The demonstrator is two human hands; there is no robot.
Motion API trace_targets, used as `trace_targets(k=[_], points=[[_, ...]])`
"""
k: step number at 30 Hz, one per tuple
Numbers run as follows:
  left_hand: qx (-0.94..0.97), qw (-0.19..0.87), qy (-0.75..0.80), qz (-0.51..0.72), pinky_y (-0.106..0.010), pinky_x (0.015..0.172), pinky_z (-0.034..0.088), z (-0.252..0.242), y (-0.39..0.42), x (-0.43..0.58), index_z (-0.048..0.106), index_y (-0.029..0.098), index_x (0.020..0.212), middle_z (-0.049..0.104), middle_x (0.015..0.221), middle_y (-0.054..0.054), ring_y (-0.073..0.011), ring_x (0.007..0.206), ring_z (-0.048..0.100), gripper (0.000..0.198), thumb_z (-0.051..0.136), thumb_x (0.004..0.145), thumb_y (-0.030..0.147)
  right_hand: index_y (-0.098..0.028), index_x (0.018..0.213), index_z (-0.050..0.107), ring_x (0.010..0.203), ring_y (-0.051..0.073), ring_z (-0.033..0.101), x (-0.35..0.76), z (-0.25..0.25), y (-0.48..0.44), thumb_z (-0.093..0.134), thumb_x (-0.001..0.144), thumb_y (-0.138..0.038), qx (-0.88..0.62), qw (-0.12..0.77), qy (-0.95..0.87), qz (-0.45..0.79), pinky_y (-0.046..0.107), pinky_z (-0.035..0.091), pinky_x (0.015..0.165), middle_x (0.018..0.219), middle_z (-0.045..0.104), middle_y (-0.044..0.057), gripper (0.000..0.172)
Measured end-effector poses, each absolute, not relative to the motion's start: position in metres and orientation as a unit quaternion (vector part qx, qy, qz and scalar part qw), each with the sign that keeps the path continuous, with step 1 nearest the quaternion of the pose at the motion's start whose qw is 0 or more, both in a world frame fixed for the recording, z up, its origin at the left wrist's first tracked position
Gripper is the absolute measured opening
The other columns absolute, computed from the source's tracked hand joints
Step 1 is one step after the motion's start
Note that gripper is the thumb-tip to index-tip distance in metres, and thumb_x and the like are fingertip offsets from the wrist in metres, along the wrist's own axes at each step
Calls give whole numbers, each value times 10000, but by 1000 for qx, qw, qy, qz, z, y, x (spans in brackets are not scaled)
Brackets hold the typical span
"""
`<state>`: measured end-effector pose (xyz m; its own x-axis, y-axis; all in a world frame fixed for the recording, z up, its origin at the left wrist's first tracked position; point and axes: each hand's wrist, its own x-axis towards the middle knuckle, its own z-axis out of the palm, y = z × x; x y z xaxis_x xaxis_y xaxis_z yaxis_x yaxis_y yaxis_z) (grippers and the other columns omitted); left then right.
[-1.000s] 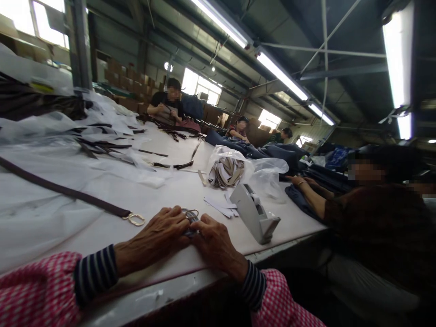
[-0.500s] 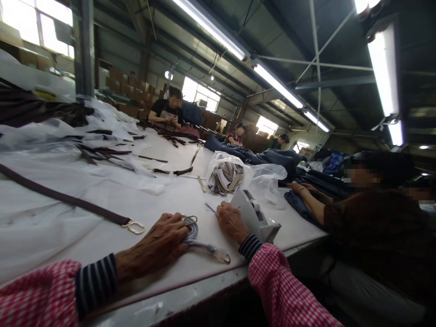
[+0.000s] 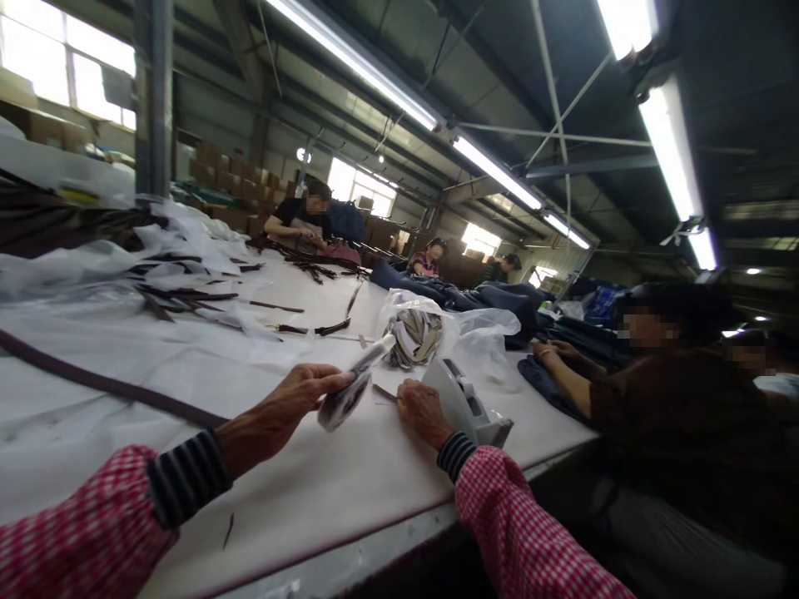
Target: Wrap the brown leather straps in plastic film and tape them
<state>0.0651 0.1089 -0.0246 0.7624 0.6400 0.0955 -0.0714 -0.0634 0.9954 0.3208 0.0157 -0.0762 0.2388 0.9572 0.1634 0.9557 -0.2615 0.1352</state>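
Since the earlier frame, the left hand is raising the clear-plastic-wrapped coiled belt packet off the white table. Thumb and fingers are pinching its lower end, and its long axis is slanting up and rightward, away from the wrist. The right hand is resting just right of the packet, beside the grey plastic tape dispenser, fingers curled; whether they are gripping anything cannot be told.

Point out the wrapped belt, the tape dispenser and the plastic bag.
wrapped belt point(image 3: 342, 399): head view, on the coiled middle inside its clear wrap.
tape dispenser point(image 3: 474, 414): head view, on its grey side wall.
plastic bag point(image 3: 490, 326): head view, on the bare clear plastic at its right side.
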Motion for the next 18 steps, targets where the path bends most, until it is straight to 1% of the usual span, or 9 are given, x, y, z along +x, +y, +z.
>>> trace_targets(k=[5,9,11,13,16,18], points=[[629,688,215,291,-284,674,395,-29,119,53,750,153,802,647,760,-26,-179,708,512,469,738,773,621,-144,981,694,989,208,681,318,-77,10,624,996,-298,807,-64,578,99,428,548,917,1027,717,54,170],[618,696,217,295,-279,678,438,-39,129,48,760,171,801,653,783,-23,-188,732,536,461,758,749,629,-172,892,730,929,189,685,323,-72,6,653,956,-289,808,-122,573,64,317,510,838,933,746,37,155],[621,695,217,290,-273,680,447,-43,132,47,764,177,820,659,806,-25,-187,734,546,458,753,756,630,-195,860,750,912,173,684,325,-70,4,649,942,-279,799,-142,582,48,267,480,803,923,759,24,155],[623,695,216,286,-260,666,440,-45,133,47,756,179,822,656,813,-24,-181,735,543,438,749,773,615,-204,872,758,914,169,680,326,-69,2,626,941,-257,793,-158,587,43,251,462,801,946,764,17,159],[622,696,214,288,-242,623,407,-45,130,47,726,177,785,628,770,-10,-165,707,509,420,736,801,596,-181,898,754,926,201,667,325,-72,1,593,935,-205,793,-181,579,56,277,446,815,972,761,51,167],[622,697,213,287,-244,607,393,-44,126,47,713,175,772,612,750,-4,-160,685,493,426,733,803,599,-165,883,744,928,224,656,323,-76,3,587,929,-179,796,-195,568,72,301,433,821,972,752,83,164]])
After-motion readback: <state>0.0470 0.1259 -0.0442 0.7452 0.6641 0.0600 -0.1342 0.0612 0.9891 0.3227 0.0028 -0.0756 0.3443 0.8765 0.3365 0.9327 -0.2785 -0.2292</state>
